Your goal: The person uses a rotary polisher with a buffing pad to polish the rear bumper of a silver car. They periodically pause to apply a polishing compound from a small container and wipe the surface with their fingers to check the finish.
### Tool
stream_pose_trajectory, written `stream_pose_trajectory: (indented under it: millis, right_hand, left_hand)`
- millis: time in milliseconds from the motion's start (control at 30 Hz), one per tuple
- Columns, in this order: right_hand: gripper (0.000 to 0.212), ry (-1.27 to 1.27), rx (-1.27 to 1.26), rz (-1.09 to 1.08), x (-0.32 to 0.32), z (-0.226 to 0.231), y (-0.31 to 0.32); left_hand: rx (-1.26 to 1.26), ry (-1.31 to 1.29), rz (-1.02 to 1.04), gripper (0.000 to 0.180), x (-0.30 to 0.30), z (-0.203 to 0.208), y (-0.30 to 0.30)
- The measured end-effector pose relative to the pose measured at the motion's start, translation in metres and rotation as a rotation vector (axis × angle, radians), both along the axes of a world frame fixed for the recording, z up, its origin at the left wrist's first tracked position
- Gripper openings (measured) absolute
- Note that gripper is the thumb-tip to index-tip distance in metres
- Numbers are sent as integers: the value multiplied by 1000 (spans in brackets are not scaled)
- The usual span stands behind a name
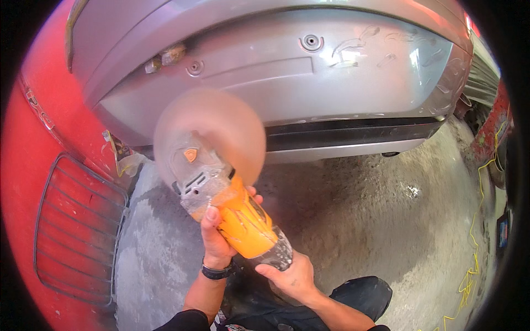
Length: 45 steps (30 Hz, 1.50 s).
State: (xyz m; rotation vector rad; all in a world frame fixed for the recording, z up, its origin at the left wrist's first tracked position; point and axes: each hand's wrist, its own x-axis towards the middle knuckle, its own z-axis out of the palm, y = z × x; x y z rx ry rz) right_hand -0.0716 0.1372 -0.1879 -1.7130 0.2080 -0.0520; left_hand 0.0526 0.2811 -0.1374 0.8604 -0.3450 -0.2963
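Both my hands hold an orange power polisher point(240, 218) with a scuffed grey head. My left hand point(219, 241), with a dark band at the wrist, wraps round the body just behind the head. My right hand point(294, 277) is closed on the dark rear end. A round pinkish pad point(229, 124) looks blurred, as if spinning. It overlaps the lower left of a silver car bumper point(265, 91); whether it touches the paint I cannot tell. Pale smears point(356, 49) mark the bumper's right side.
A red vehicle point(72, 127) stands close on the left, with a black wire rack point(80, 231) against it. On the right, a yellow cord point(476, 231) runs down the concrete floor point(381, 215). My dark-clad knee point(364, 295) shows below.
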Motion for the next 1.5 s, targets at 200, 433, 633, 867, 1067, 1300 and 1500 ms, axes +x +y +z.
stream_pose_trajectory:
  millis: [200, 433, 633, 867, 1067, 1300, 1500]
  right_hand:
    - [68, -125, 215, -242, -41, -23, -44]
    - [72, -128, 391, -487, -74, -21, -96]
    - [71, -151, 351, -408, -64, -28, -79]
    - [66, -22, -20, -2, -3, -7, -21]
    - [73, 6, -75, 79, 18, -9, -4]
    - [74, -62, 163, -185, -36, -55, -54]
    - [74, -155, 358, -503, -80, -48, -109]
  left_hand:
    - [142, -7, -190, 93, -21, 3, -86]
    - [175, -179, -347, 48, -27, 34, -186]
    - [161, -127, -262, 63, -27, 10, -151]
    - [-148, -6, -136, 90, 5, -12, -20]
    - [17, -34, 110, 92, 4, -15, 7]
    - [120, -43, -110, 87, -26, -29, -87]
    - [195, -203, -326, 48, -40, 3, -199]
